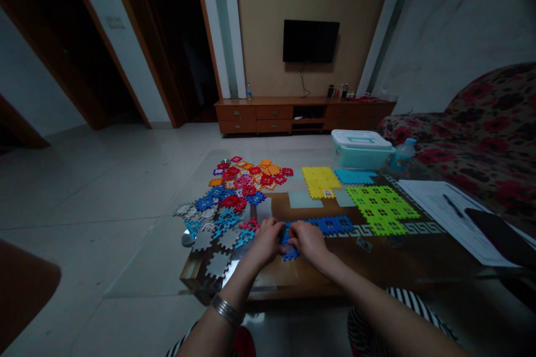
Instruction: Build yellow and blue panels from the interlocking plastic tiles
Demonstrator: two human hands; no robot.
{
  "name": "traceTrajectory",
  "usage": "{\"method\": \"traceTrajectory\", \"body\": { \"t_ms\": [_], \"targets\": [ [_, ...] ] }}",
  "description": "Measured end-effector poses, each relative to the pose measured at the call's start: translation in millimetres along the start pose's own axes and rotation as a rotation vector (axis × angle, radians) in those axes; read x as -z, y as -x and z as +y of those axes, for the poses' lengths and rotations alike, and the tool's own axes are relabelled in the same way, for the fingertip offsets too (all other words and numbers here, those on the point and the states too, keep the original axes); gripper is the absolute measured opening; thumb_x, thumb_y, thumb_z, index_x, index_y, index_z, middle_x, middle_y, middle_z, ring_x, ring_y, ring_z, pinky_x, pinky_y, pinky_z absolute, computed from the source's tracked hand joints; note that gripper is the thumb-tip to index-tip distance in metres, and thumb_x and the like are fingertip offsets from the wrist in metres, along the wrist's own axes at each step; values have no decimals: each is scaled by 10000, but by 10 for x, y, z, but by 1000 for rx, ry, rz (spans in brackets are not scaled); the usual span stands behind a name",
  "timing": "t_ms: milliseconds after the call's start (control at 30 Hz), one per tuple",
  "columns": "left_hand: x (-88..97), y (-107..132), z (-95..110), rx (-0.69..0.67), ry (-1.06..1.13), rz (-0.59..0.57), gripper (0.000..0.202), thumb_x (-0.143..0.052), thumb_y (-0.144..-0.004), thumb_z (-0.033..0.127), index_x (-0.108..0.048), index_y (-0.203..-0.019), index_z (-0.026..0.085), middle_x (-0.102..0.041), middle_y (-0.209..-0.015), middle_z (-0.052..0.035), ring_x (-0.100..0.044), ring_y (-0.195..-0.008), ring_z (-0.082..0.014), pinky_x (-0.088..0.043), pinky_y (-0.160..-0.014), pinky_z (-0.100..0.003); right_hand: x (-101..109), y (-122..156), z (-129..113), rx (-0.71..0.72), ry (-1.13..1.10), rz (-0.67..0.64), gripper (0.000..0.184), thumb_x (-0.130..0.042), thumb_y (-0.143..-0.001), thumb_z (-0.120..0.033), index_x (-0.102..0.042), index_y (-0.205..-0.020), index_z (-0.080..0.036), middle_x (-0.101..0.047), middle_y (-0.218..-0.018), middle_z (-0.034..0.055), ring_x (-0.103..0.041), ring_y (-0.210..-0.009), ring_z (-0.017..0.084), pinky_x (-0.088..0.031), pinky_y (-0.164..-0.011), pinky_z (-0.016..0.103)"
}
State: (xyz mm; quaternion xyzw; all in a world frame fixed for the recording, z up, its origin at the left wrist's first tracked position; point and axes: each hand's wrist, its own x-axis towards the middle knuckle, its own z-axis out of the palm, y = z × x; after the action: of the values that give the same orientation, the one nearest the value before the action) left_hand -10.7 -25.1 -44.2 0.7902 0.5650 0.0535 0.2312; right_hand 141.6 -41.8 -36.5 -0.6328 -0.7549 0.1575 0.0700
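Both hands meet over dark blue interlocking puzzle tiles near the front of the glass-topped table. My left hand, with a silver bracelet on its wrist, has curled fingers gripping the left side of a blue tile. On the right side, my right hand pinches at the same blue piece, its fingertips partly hidden. A joined strip of blue tiles runs off to the right from behind my right hand. Left of my hands spreads a loose pile of mixed tiles, with red ones and grey ones.
Joined yellow tiles, light blue tiles and green tiles lie on the right half. Behind them stand a lidded teal box and a plastic bottle. Papers with a pen and a dark flat object lie at far right.
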Motion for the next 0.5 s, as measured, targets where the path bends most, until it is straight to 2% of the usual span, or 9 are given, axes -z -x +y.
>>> {"method": "traceTrajectory", "body": {
  "t_ms": [100,200,267,333,433,500],
  "targets": [
    [4,12,35,27,0,0,802,-788,-599,149,-465,-1332,194,-482,-1302,-105,-430,-1212,-291,-365,-1000,-373,56,-63,4,-2,26,-24,61,-687,-780,-207,-692,-838,-187,-725,-903,69,-654,-854,214,-362,-641,258],
    [15,61,70,25,19,-2,699,-765,-621,155,-515,-1273,180,-492,-1295,-108,-428,-1215,-297,-366,-1008,-388,166,-310,-86,13,-32,49,74,-653,-808,-232,-690,-849,-184,-722,-880,60,-649,-835,199,-381,-653,253],
    [18,95,88,23,35,-3,630,-746,-641,165,-544,-1238,188,-504,-1289,-103,-431,-1213,-303,-364,-1015,-403,213,-564,-246,54,-65,126,117,-596,-853,-226,-687,-915,-186,-717,-942,58,-642,-876,184,-403,-700,244],
    [13,119,96,30,48,-1,680,-735,-650,173,-505,-1290,189,-471,-1342,-118,-416,-1233,-320,-355,-1031,-425,203,-838,-466,70,-60,130,162,-593,-867,-236,-684,-992,-186,-704,-1029,74,-631,-951,193,-422,-760,245],
    [-8,136,85,25,202,38,856,-728,-612,120,-386,-1396,146,-365,-1454,-163,-329,-1313,-357,-284,-1093,-450,92,-1187,-790,17,-25,87,299,-701,-804,-301,-684,-1047,-129,-660,-1135,168,-601,-1054,272,-448,-825,296],
    [-23,140,68,14,342,69,893,-707,-590,76,-362,-1412,131,-327,-1488,-163,-272,-1352,-358,-220,-1132,-442,-2,-1339,-930,-38,-16,74,380,-760,-746,-322,-687,-1038,-90,-617,-1184,229,-573,-1103,325,-462,-847,333]
  ]
}}
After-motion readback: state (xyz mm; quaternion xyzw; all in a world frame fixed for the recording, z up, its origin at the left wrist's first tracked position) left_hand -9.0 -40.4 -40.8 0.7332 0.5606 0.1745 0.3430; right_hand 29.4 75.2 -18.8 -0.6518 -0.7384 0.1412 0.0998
